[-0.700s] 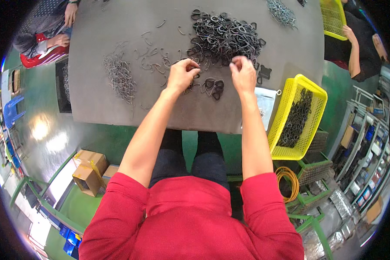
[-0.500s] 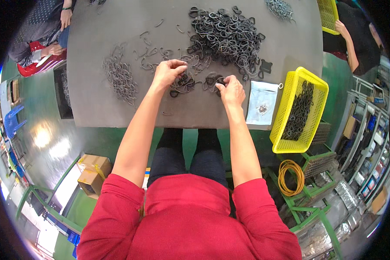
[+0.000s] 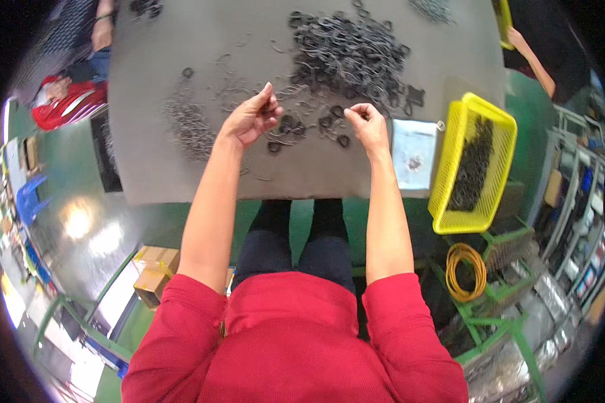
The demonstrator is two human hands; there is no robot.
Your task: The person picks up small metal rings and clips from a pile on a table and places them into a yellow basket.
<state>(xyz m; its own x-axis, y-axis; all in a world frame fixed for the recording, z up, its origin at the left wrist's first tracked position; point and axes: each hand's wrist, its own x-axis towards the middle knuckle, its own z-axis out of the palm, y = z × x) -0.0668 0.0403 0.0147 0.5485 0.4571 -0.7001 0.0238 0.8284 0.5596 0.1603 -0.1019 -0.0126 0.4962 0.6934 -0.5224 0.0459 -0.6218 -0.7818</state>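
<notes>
"Pose of the left hand?"

"Palm inward, foremost digit extended, the others curled and loosely parted."

"And the right hand?"

"Fingertips drawn narrow; any held piece is indiscernible. Ring-and-hook clusters, black and grey, lie between the hands on the grey table."

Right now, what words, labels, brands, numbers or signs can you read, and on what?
None can be read.
Pale blue pouch: small dark patch, too blurred to tell if it is print.
Cardboard box: no legible marking.
Shelf items, right edge: too small and blurred to read.
</notes>
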